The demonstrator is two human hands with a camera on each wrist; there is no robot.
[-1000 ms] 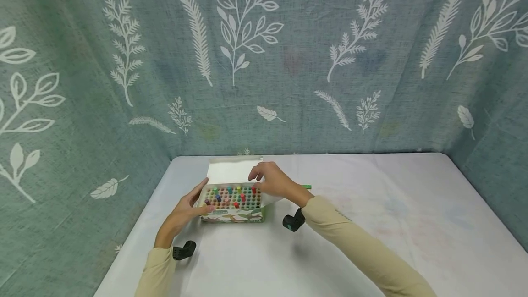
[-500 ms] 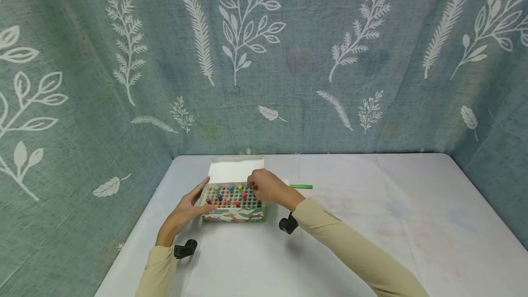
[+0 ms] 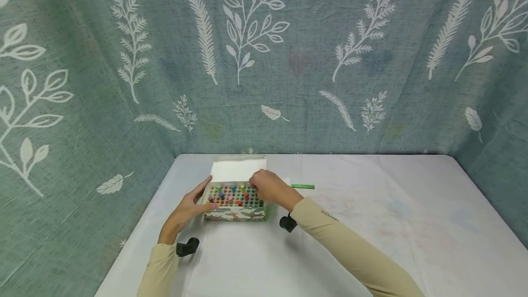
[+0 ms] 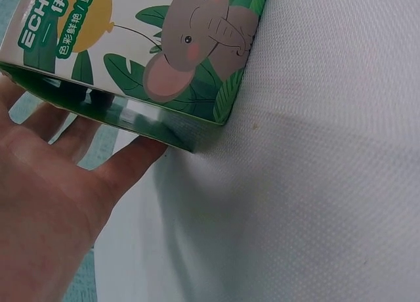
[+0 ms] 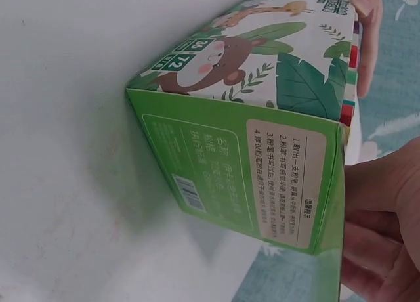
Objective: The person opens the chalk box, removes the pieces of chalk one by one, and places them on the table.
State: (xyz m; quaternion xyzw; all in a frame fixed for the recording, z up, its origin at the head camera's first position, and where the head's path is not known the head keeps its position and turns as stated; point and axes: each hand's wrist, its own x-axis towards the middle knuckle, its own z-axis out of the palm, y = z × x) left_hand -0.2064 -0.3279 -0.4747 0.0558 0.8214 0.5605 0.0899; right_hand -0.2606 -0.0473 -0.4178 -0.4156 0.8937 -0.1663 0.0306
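Observation:
A printed chalk box (image 3: 235, 215) stands at the far left of the table, its white lid (image 3: 238, 169) folded back. Coloured chalk sticks poke up from rows of holes, among them a red stick (image 3: 246, 195) and a blue stick (image 3: 222, 195). My left hand (image 3: 183, 210) holds the box's left end, thumb at the front edge and fingers at the back. At the right end, my right hand (image 3: 272, 189) bends over the holes and pinches a red chalk stick, mostly hidden by the fingers. In the right wrist view the box's green end (image 5: 230, 171) partly hides the fingers (image 5: 377, 249).
A thin green strip (image 3: 303, 186) lies on the white-covered table (image 3: 350, 223) just right of the right hand. Patterned blue-green cloth (image 3: 305, 58) hangs behind the table and on both sides.
My right hand has come down onto the right end of the box, and its fingers have closed round a red stick there. The left hand keeps its hold on the box.

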